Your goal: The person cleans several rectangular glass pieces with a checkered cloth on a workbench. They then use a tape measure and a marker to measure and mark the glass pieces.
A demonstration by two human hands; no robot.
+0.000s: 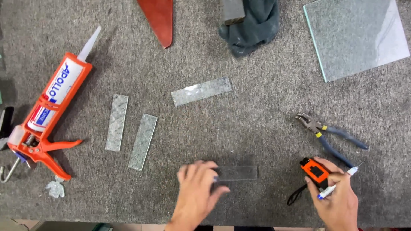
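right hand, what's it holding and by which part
The right hand grips an orange tape measure around its case, with a marker pinched between its fingers mid-barrel.

Orange caulking gun [43, 128]; grey carpeted table [265, 128]; blue-handled pliers [329, 137].
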